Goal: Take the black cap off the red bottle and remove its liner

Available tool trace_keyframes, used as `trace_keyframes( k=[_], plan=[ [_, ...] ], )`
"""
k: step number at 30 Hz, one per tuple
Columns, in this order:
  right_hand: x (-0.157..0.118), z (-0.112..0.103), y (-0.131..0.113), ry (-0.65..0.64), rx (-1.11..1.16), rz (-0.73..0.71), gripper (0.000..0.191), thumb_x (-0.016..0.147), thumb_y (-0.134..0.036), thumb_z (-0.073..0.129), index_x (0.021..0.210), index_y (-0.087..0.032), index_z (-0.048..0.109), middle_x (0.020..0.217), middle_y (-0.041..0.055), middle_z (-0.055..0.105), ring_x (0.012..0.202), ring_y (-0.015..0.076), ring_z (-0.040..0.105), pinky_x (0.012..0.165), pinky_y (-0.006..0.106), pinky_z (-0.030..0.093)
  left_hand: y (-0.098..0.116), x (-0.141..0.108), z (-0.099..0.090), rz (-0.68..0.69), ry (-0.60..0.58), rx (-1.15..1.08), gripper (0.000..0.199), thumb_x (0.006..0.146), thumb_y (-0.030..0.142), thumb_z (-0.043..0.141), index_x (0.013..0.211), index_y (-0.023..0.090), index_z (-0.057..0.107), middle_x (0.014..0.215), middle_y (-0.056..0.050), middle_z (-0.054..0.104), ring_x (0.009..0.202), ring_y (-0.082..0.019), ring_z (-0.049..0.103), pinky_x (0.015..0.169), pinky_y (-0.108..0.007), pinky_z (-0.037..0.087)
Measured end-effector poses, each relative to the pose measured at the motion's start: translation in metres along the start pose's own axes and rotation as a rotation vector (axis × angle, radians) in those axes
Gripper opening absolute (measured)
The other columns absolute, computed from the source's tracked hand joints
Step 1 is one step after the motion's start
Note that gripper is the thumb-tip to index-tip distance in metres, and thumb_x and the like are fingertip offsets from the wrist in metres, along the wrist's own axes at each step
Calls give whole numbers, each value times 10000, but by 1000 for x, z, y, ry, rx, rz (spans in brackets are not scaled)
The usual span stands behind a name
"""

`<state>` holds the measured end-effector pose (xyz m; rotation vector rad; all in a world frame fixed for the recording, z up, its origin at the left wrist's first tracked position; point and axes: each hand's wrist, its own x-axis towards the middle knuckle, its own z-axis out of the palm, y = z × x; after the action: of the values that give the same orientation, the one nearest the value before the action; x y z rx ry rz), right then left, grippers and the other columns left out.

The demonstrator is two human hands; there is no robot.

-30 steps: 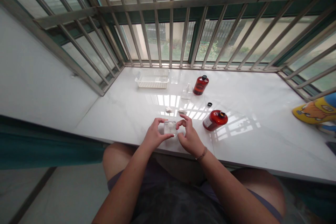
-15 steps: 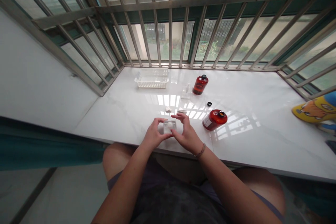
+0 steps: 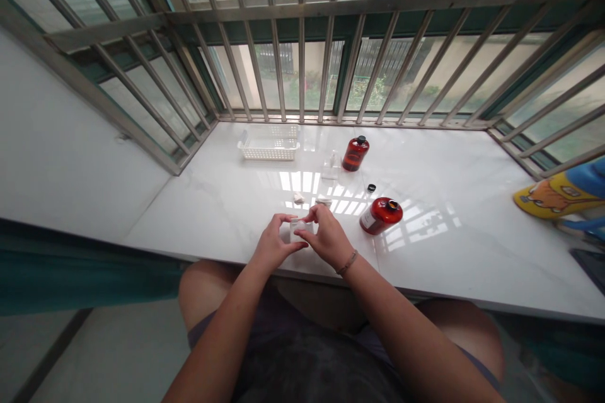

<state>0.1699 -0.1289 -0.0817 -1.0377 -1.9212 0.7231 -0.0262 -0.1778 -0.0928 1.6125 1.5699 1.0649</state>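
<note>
Near the counter's front edge, my left hand (image 3: 271, 244) grips a small clear box (image 3: 293, 238) between thumb and fingers. Over that box, my right hand (image 3: 333, 240) has its thumb and fingertips closed in a pinch. A whitish blur shows inside the box, too small to name. Just beyond my hands lie a small white wad (image 3: 299, 199) and another white piece (image 3: 324, 200), partly hidden by my right fingers. To the right stands an uncapped red-brown bottle (image 3: 378, 216) with a pale label, its black cap (image 3: 371, 188) lying behind it.
A capped red-brown bottle (image 3: 355, 155) stands farther back, beside a clear container (image 3: 331, 167). At the back left sits a white perforated basket (image 3: 268, 152). A yellow and blue cartoon-patterned object (image 3: 553, 194) and a dark flat object (image 3: 588, 269) lie at the right. Metal window bars (image 3: 301, 69) edge the counter.
My right hand has shifted left over the clear box, and its fingers have drawn together into a pinch. The left hand keeps its grip. The whole view has shifted slightly.
</note>
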Motion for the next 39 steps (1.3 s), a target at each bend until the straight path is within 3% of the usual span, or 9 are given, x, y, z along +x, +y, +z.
trace_keyframes(
  k=[13, 22, 28, 33, 37, 39],
  plan=[
    [-14, 16, -20, 105, -162, 54, 244, 983, -276, 678, 924, -279, 441, 899, 34, 598, 874, 267, 586, 780, 389, 491, -4, -2, 3, 12, 19, 32, 565, 768, 332, 924, 1201, 277, 565, 1331, -54, 721, 1279, -295, 684, 1120, -464, 511],
    [-14, 19, -26, 108, -221, 103, 282, 973, -261, 724, 902, -269, 451, 881, 29, 604, 852, 262, 585, 753, 375, 468, -7, -3, 5, 48, 41, 17, 510, 789, 346, 903, 1161, 271, 562, 1351, -63, 721, 1296, -292, 678, 1127, -455, 502],
    [-13, 17, -25, 106, -222, 117, 291, 945, -271, 778, 936, -262, 488, 917, 38, 654, 890, 271, 628, 792, 393, 516, -4, -5, 4, 38, 36, 14, 494, 794, 357, 909, 1126, 279, 551, 1369, -50, 722, 1294, -287, 684, 1130, -458, 510],
    [-24, -23, -38, 88, -159, 29, 331, 967, -340, 792, 1204, -246, 581, 1060, 62, 730, 845, 243, 675, 769, 393, 559, -1, 1, 2, 31, 6, 18, 537, 800, 433, 928, 1150, 280, 550, 1417, -62, 705, 1334, -301, 668, 1169, -487, 493],
    [-38, -86, -46, 325, -209, -137, 204, 1022, -321, 722, 1202, -260, 649, 1050, 70, 743, 849, 240, 675, 810, 405, 570, -1, 14, 3, 34, 1, 60, 622, 771, 419, 959, 1224, 284, 554, 1423, -66, 701, 1344, -314, 666, 1187, -503, 490],
    [-39, -122, -33, 469, -286, -85, 156, 1023, -345, 709, 1150, -264, 673, 1033, 68, 734, 855, 241, 674, 835, 411, 567, -3, 21, 4, 46, -11, 85, 660, 785, 409, 950, 1295, 290, 549, 1436, -72, 691, 1366, -318, 654, 1192, -508, 490]
  ],
)
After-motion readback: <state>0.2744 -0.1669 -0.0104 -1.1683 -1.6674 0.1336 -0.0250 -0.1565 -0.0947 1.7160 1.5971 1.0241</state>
